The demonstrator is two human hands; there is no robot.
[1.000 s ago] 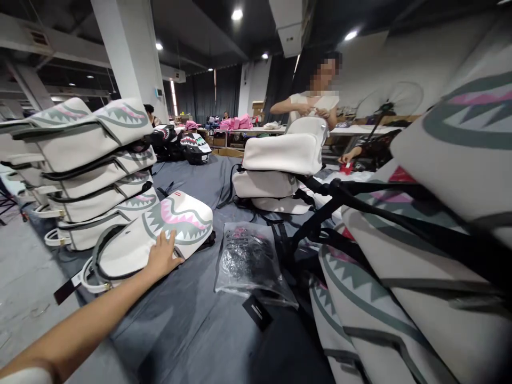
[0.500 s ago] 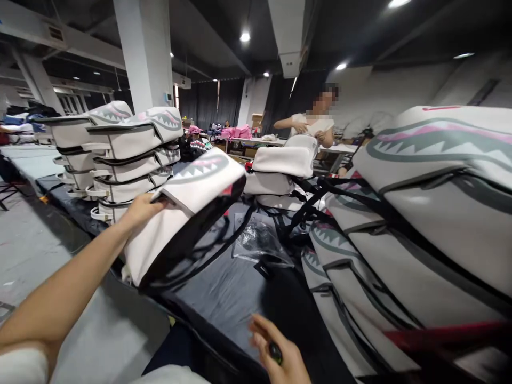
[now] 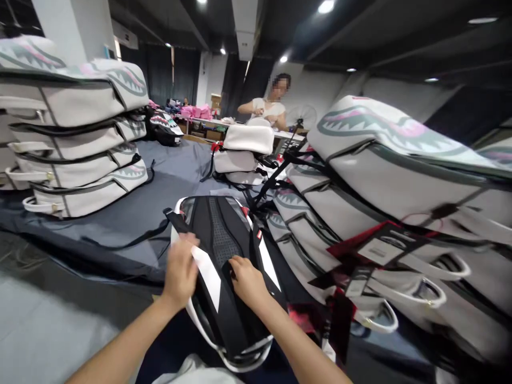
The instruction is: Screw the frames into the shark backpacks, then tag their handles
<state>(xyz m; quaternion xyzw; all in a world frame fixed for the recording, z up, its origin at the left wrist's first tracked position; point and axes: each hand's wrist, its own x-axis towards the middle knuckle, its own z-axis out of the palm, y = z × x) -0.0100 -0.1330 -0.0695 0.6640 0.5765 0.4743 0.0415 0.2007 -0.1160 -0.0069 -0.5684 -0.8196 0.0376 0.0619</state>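
Indoors, a person's right-hand grip, bent and curled, touches the black back panel of a backpack, while the left-hand grip, blurred, meets its left side beside a smooth white strap patch; whether either is clamped on the fabric cannot be told. The backpack lies panel up directly before the person, at the near edge of the grey-covered, wrinkled tabletop, a long, rounded, white-edged shape with a textured mesh strip down its middle. Just to the right, a leaning stack of pale, smooth backpacks shows printed jagged teeth, looped handles and flat card tags. To the left, another stack rises in plump, dark-edged layers. Farther back sit more rounded white bags, and behind them stands a pale-topped co-worker, arms bent.
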